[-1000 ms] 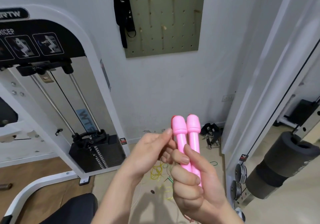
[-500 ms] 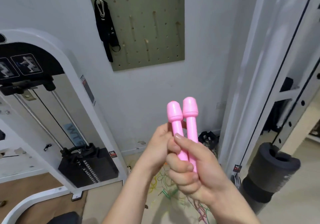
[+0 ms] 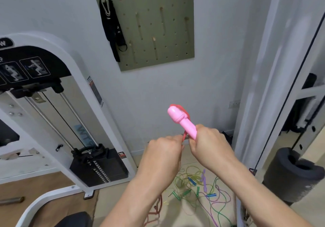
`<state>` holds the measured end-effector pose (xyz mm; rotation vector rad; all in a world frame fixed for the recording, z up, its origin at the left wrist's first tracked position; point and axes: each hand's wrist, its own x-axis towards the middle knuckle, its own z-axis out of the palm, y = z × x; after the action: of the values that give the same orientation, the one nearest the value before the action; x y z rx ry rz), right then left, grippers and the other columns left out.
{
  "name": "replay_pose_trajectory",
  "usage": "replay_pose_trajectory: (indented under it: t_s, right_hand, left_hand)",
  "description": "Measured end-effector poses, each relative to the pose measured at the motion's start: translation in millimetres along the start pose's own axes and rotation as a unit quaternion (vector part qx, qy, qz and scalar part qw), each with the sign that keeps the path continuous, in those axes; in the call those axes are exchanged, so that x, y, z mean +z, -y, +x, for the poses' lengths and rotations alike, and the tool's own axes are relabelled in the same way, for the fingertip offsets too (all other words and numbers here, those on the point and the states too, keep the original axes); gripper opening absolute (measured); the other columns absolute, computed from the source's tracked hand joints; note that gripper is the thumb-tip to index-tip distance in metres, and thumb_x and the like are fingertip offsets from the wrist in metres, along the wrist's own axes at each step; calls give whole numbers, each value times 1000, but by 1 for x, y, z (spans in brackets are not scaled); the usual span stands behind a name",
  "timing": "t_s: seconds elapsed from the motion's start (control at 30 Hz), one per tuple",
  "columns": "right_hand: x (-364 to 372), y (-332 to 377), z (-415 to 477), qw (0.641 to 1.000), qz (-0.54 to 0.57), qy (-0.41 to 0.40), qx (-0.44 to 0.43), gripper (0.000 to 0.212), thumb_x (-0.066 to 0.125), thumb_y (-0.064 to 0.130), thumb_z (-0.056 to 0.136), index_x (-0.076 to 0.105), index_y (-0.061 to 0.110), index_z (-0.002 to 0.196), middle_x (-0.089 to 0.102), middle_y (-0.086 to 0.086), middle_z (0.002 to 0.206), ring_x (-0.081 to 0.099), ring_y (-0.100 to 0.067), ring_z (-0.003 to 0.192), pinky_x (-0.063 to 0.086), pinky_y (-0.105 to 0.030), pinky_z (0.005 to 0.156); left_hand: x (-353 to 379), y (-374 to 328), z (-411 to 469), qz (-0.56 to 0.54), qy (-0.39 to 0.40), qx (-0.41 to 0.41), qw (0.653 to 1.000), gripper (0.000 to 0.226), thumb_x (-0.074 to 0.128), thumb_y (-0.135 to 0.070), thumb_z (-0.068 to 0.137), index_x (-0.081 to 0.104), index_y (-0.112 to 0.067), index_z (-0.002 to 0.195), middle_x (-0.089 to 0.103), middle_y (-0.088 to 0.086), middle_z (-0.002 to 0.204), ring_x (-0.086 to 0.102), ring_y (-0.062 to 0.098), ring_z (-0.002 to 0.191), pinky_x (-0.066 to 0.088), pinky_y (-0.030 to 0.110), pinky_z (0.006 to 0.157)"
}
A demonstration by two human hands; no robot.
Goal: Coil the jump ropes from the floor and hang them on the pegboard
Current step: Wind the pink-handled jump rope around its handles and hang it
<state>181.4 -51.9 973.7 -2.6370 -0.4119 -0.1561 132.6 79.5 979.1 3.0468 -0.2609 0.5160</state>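
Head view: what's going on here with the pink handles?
A person faces a wall-mounted pegboard. The right hand grips the pink handles, tilted up to the left, while the left hand pinches the cord just beside them, apparently coiling it. It is not hung yet; only a black strap hangs on the board. Other ropes lie tangled on the floor.

Pink handles [image 3: 182, 121]; olive pegboard [image 3: 146, 22]; black strap [image 3: 112, 28].
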Motion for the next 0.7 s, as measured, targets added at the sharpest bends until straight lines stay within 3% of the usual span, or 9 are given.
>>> replay_pose_trajectory:
  t_s: [0.1,0.17,0.23,0.37,0.43,0.53,0.6,0.67,0.7]
  right_hand:
    - [-2,7,2,985,-152,34,-80,13,44,23,95,47,14,103,66,-8,99,66,-33,89,35,-32,59]
    - [-9,11,3,961,-233,60,-134,13,40,14,94,48,13,105,66,-6,102,67,-30,93,35,-32,59]
    - [-15,16,3,935,-297,89,-171,17,37,8,94,49,13,106,64,-5,105,66,-29,96,36,-31,59]
    - [-22,34,0,900,-353,139,-214,13,39,3,93,40,16,91,63,-5,101,66,-29,94,26,-26,45]
    - [-25,43,-3,874,-385,168,-244,14,38,2,93,38,15,90,59,-3,96,65,-30,92,24,-26,44]
    - [-30,54,-9,850,-387,149,-326,14,38,1,92,43,13,96,61,-4,93,65,-31,86,21,-26,43]
    - [-29,55,-10,829,-372,88,-409,15,42,-1,82,49,12,84,63,-6,71,64,-28,61,16,-23,41]
    - [-30,52,-6,821,-336,21,-461,10,49,4,66,51,14,64,51,0,44,51,-22,33,16,-17,38]
    - [-29,50,-3,815,-325,11,-479,8,54,8,62,51,15,61,48,2,40,47,-22,29,19,-18,36]
  left_hand:
    - [-5,15,-1,70,40,45,996,22,73,-17,72,63,-21,91,63,-2,69,62,25,58,33,28,45]
    - [-10,28,-1,102,54,90,989,31,85,-19,52,65,-22,75,58,-3,56,55,22,42,28,23,36]
    - [-14,38,-1,105,57,124,985,31,88,-21,50,59,-20,63,55,-2,51,52,23,38,31,22,34]
    - [-33,47,9,118,74,154,978,21,62,-41,87,60,-21,87,65,1,84,63,28,78,42,30,58]
    - [-44,57,14,75,88,162,980,33,58,-53,86,61,-22,95,66,0,89,61,24,84,43,30,64]
    - [-69,66,18,-66,190,144,969,43,75,-58,67,71,-31,100,66,-4,78,57,14,73,46,28,63]
    - [-77,72,19,-160,258,114,946,47,85,-50,57,75,-31,98,66,-5,75,57,11,68,43,22,58]
    - [-77,81,21,-241,277,103,924,39,90,-41,53,77,-26,87,67,3,74,57,17,67,41,25,58]
    - [-76,85,21,-282,284,95,912,35,90,-40,51,77,-26,81,67,9,76,56,23,68,41,27,56]
